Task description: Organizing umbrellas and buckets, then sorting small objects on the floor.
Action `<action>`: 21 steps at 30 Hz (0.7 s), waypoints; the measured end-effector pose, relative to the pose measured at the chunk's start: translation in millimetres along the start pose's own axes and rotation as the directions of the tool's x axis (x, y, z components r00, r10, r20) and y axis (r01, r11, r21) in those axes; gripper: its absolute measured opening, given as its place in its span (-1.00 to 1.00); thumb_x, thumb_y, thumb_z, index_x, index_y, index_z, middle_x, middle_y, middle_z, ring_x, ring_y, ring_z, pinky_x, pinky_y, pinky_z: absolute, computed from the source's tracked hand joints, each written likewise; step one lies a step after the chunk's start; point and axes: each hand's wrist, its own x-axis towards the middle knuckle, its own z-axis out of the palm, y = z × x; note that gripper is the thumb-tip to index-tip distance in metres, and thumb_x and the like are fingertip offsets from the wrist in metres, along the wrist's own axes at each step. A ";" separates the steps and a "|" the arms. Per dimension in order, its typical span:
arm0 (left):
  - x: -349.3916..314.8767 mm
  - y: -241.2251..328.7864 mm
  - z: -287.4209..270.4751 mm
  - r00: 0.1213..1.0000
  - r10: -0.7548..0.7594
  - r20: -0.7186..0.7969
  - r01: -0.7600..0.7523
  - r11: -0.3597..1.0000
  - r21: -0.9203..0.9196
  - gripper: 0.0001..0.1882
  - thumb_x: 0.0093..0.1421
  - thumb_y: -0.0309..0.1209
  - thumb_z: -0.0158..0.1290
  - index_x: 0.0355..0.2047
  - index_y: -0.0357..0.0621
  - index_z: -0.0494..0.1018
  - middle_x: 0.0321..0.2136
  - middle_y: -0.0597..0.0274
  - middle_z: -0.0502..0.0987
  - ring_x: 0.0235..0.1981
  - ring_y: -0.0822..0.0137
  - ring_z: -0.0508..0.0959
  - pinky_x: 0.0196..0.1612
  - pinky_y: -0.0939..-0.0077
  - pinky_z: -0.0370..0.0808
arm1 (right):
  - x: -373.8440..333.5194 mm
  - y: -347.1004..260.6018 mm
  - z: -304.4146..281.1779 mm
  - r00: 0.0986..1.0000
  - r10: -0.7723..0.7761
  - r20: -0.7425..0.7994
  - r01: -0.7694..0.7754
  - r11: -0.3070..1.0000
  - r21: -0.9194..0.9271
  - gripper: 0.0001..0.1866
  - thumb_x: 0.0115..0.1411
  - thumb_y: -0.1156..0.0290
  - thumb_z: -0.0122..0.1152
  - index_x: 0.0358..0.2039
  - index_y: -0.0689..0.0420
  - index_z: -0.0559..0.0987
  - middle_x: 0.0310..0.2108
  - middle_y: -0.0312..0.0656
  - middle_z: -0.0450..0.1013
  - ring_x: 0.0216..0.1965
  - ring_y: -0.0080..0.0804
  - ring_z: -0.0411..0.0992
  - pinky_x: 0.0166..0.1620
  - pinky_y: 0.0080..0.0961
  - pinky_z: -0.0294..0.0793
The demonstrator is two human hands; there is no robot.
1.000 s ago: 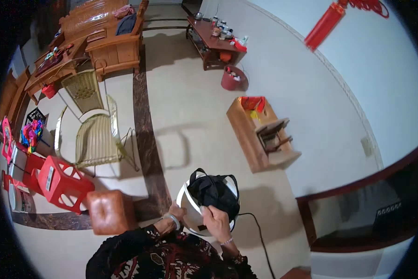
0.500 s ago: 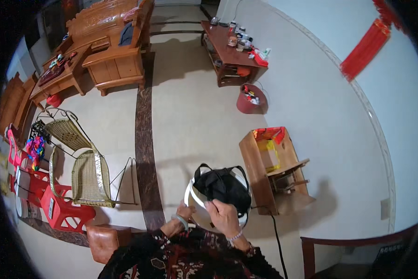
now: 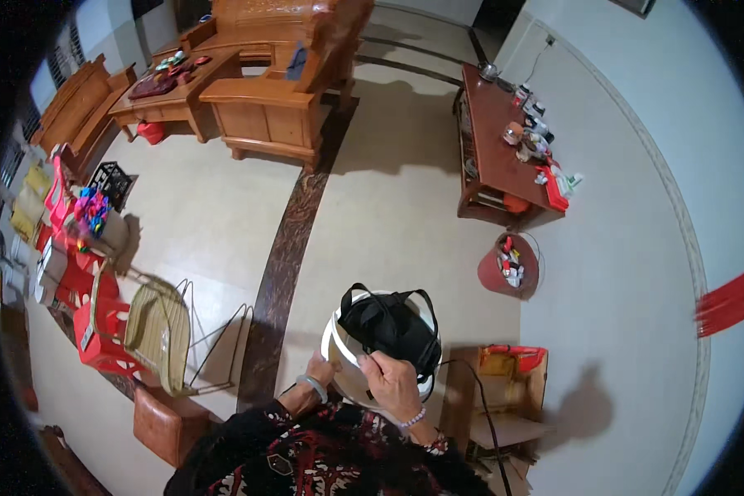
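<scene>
In front of my body I carry a white bucket (image 3: 330, 342), tilted so that its mouth shows. A black fabric bag (image 3: 398, 329) is stuffed inside, two of its strap loops standing above the far rim. My right hand (image 3: 394, 386) is closed over the bucket's near rim, its thumb against the black fabric; the fingertips are hidden. Lower down on the left side, my left hand (image 3: 320, 369) grips the bucket's wall, its fingers partly out of sight behind it. A black cord (image 3: 482, 401) runs from beside the bucket toward the lower right.
A wooden box-like stand (image 3: 533, 397) is close on my right, with a red waste bin (image 3: 504, 266) and a long brown table (image 3: 504, 140) beyond. On the left are a wicker chair (image 3: 161, 331), a red stool (image 3: 99, 335) and a brown leather stool (image 3: 167, 423). Carved wooden furniture (image 3: 264, 116) stands farther off.
My viewpoint has moved forward and turned left: the wooden stand and wicker chair now appear lower, the long table farther right. Both hands keep their hold on the bucket.
</scene>
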 end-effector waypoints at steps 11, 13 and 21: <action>229.6 165.4 29.9 0.976 -0.190 0.105 0.216 0.896 -0.388 -0.61 -0.02 -0.52 -0.10 -0.12 -0.25 0.24 -0.33 0.07 0.42 -0.33 0.20 0.47 -0.36 0.36 0.48 | 249.0 29.6 -68.8 0.999 0.003 -0.050 -0.005 0.999 -0.035 -0.66 0.12 0.28 0.09 -0.67 0.23 0.34 -0.75 0.01 0.25 -0.70 -0.08 0.30 -0.64 -0.37 0.22; 261.1 204.9 31.0 0.964 -0.248 0.097 0.265 0.861 -0.434 -0.64 0.00 -0.52 -0.11 -0.13 -0.24 0.24 -0.31 0.06 0.41 -0.32 0.20 0.47 -0.35 0.35 0.49 | 294.8 35.5 -75.7 0.997 -0.031 -0.073 0.027 0.998 -0.053 -0.66 0.11 0.27 0.09 -0.68 0.22 0.34 -0.76 0.00 0.24 -0.71 -0.09 0.30 -0.65 -0.37 0.22; 427.0 272.7 27.9 0.938 -0.345 0.031 0.327 0.853 -0.407 -0.59 0.05 -0.46 -0.07 -0.05 -0.18 0.24 -0.28 0.10 0.44 -0.27 0.22 0.49 -0.38 0.36 0.50 | 485.6 95.7 -99.2 0.997 -0.072 -0.035 0.071 0.997 -0.043 -0.65 0.10 0.25 0.10 -0.69 0.20 0.35 -0.79 -0.06 0.25 -0.73 -0.13 0.30 -0.66 -0.37 0.23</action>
